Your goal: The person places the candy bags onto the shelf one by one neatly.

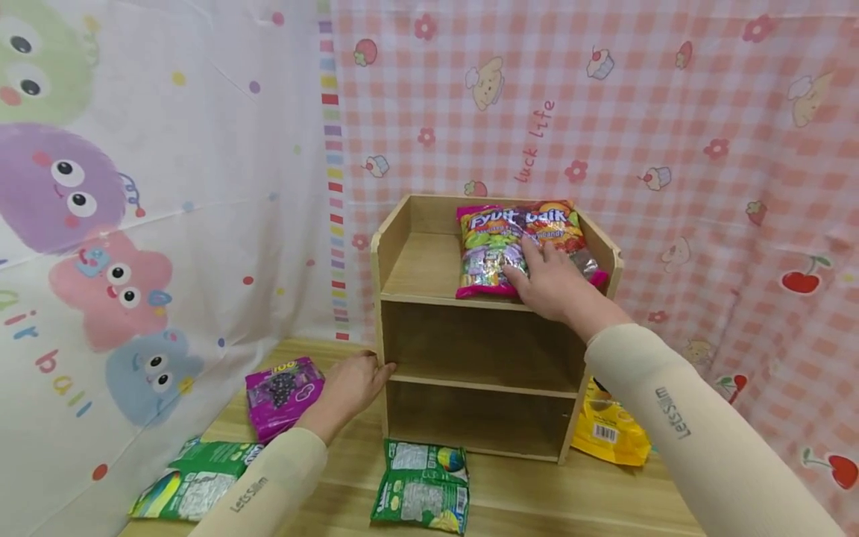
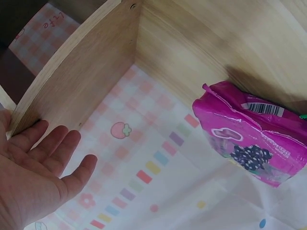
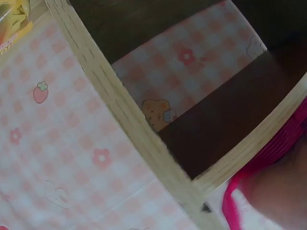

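Note:
A small wooden shelf (image 1: 423,261) with three levels stands on the table. On its top level, toward the right, lies a shiny pink bag of fruit candy (image 1: 483,257). My right hand (image 1: 553,283) rests on this bag from the front, fingers spread over its face. The right wrist view catches only part of that hand (image 3: 283,191) beside the bag's pink edge (image 3: 231,206). At the shelf's left side, my left hand (image 1: 352,388) touches the side panel. In the left wrist view its loosely bent fingers lie along the wooden panel (image 2: 86,72).
A purple bag with a dark berry picture (image 1: 285,395) lies left of the shelf. Green snack bags lie at the front left (image 1: 201,477) and before the shelf (image 1: 421,485). A yellow bag (image 1: 611,425) leans by the right side. Patterned curtains (image 1: 671,97) hang behind.

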Motion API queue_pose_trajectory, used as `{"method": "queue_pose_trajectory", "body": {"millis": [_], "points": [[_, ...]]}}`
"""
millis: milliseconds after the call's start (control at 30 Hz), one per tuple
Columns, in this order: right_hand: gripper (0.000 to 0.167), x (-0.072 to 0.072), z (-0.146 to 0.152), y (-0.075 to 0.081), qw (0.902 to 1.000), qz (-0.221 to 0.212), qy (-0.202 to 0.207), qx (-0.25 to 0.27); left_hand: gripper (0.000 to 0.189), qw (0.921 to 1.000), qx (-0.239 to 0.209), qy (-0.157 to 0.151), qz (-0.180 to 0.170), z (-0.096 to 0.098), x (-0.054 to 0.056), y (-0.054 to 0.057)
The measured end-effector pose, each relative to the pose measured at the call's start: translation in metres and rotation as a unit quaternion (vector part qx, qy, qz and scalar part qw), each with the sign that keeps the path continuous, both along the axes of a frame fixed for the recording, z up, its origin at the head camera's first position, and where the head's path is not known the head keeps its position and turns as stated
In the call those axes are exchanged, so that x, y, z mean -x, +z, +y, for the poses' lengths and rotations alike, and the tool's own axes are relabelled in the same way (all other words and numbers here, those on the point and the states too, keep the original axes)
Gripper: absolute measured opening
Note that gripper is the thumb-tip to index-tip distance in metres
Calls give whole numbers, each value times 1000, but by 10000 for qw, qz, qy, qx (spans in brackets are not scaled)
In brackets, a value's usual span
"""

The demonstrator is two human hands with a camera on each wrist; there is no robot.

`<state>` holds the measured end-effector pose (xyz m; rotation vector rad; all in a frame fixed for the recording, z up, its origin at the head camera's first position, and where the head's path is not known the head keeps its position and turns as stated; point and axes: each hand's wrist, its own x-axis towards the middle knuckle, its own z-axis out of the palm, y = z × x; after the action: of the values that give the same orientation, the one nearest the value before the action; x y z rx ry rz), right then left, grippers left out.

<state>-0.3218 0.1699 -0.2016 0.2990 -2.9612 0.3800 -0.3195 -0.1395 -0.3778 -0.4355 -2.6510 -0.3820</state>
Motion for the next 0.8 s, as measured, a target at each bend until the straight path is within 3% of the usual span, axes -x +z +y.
{"method": "queue_pose_trajectory", "body": {"millis": [133,367,600,800], "points": [[86,-9,-6,-3,9997,-55,-246,-60,44,10000,-27,17,-30,-1,0,-1],[90,-18,1,-4,9997,-136,78,195,44,10000,-42,3,6,-1,0,-1],[71,-28,-11,-19,9954,775,73,-562,45,10000,-1,-1,-41,1,1,-3],[67,-25,-20,-14,9964,529,-155,-638,46,9999,-69,56,-114,1,2,0]]}}
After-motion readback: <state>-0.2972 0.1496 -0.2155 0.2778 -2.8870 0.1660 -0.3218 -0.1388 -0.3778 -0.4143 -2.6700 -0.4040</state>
